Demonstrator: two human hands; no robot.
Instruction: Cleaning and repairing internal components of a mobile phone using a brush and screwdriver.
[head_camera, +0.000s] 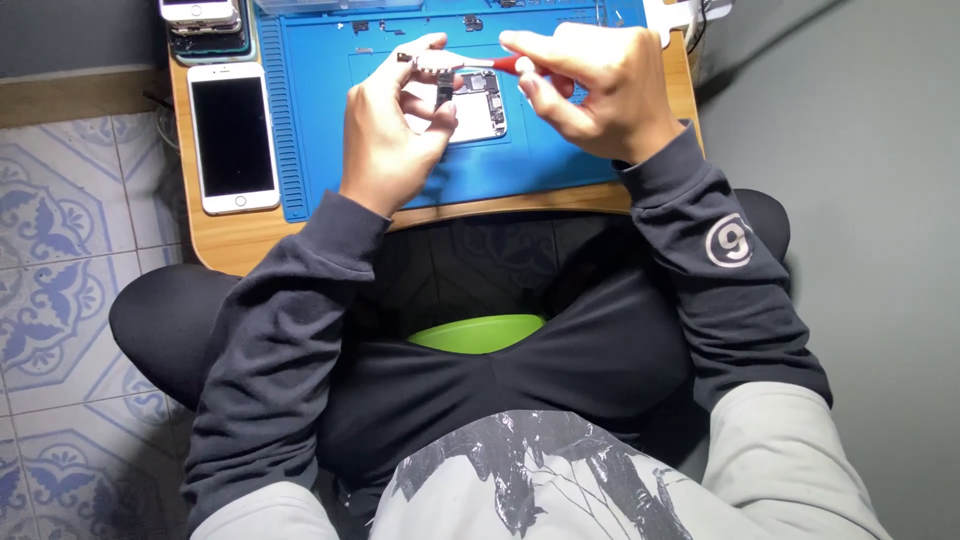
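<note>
Left hand pinching small metal part above opened phone on blue mat; right hand gripping red-handled screwdriver, tip touching part; white phone lying well apart.

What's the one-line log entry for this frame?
left hand: pinching small metal part | right hand: holding red-handled tool, tip at part | below: opened phone on blue mat | white phone left of mat
</note>
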